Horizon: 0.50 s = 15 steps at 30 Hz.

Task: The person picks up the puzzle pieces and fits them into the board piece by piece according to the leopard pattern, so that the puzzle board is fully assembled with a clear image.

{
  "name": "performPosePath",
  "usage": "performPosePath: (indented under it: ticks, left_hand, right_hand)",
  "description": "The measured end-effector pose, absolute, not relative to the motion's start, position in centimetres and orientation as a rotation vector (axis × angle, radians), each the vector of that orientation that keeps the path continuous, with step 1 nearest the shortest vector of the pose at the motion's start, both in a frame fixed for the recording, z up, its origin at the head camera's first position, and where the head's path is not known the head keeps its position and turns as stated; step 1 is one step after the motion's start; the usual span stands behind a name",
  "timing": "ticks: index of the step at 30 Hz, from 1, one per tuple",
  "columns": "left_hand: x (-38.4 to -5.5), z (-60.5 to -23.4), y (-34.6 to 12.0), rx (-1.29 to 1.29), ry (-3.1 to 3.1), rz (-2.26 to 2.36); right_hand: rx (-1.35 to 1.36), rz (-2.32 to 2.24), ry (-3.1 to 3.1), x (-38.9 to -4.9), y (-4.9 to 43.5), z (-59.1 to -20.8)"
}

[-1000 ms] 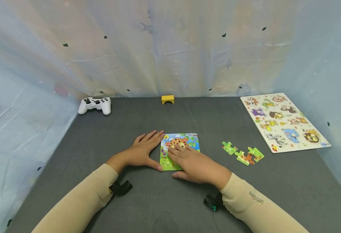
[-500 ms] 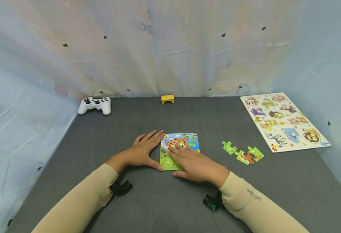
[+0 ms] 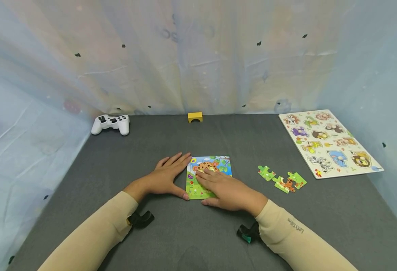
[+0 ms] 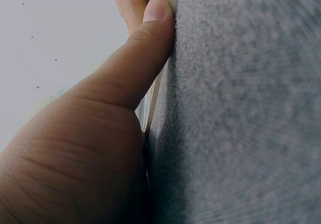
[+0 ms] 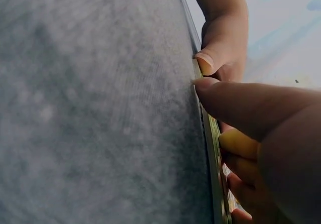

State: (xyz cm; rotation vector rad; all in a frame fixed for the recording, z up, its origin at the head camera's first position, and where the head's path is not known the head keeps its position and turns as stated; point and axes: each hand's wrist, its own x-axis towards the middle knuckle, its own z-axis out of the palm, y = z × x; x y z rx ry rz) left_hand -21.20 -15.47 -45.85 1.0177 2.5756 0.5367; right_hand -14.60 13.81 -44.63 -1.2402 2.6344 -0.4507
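A square jigsaw board (image 3: 194, 187) with a spotted leopard, blue sky and green grass lies flat on the grey table in the head view. My left hand (image 3: 166, 177) touches its left side, fingers straight and thumb at the near left corner. In the left wrist view that thumb (image 4: 145, 48) lies against the board's thin edge. Over the board's lower right part rests my right hand (image 3: 230, 190), its straight fingers covering much of the picture. The right wrist view has the right thumb (image 5: 241, 101) at the near edge. Several loose jigsaw pieces (image 3: 265, 173) lie to the right.
A white game controller (image 3: 111, 124) sits at the back left. At the back middle stands a yellow arched block (image 3: 195, 117). A large animal peg board (image 3: 330, 145) lies at the right. Pale sheeting (image 3: 198, 56) borders the grey table (image 3: 171, 241).
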Motion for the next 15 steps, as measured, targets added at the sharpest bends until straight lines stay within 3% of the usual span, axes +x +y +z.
performPosePath:
  ticks: [15]
  left_hand:
    - [-21.2,-46.0,-15.5,1.011,2.589,0.525]
  right_hand:
    - [-1.127,-0.618,2.667,-15.2,15.2,-45.2]
